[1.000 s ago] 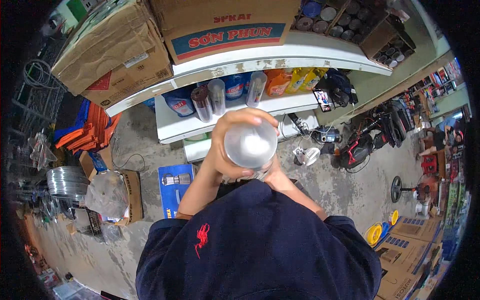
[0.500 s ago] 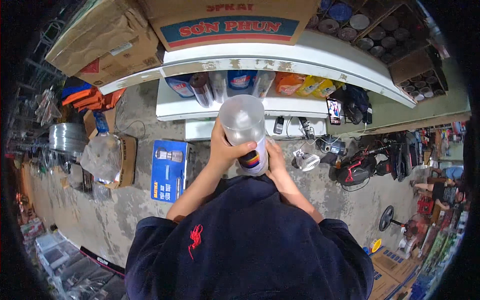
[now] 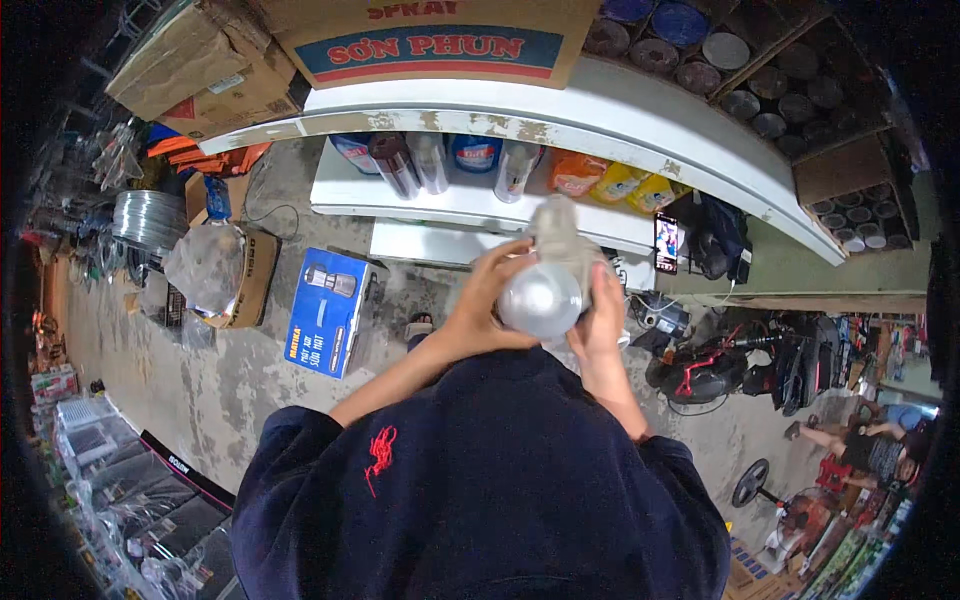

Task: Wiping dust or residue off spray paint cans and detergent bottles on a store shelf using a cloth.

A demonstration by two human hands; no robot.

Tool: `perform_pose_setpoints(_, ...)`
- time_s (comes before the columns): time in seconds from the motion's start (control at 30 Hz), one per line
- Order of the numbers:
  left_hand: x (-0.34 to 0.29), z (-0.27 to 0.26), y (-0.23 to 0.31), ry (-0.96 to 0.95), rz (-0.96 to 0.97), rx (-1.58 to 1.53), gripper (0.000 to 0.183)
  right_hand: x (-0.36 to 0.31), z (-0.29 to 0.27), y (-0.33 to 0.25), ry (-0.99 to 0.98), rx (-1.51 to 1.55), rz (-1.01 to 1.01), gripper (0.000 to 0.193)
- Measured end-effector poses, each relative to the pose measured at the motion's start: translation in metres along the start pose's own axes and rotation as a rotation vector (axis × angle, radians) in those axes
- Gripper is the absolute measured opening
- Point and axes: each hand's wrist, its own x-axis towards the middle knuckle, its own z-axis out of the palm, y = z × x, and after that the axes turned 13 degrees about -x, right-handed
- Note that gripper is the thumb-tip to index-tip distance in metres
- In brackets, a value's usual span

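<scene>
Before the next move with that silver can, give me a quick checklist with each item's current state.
1. Left hand on the silver cylindrical spray can: ok, fingers wrap its left side.
2. Right hand on the can: ok, it cups the right side.
3. Can's orientation: ok, its rounded silver end faces the camera and its far end points toward the white shelf.
4. Can's cap on or off: cannot tell, that far end is blurred.
5. Can free of the shelf: ok, it is held in front of the shelf, apart from the cans standing on it.
6. Floor below the hands: not ok, a blue box and cables lie there.
</scene>
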Motion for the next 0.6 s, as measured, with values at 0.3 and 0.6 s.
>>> perform_pose_setpoints(0.3,0.027,-0.008,-0.123,0.459,-0.294,0.202,0.07,-0.004,-0.098,-0.01,0.104,-0.043,-0.038,0.034)
perform_pose_setpoints(0.6,0.058,-0.015,-0.189,0.421,-0.566,0.488,0.083,-0.011,-0.136,-0.014,0.214,-0.1,0.059,0.023)
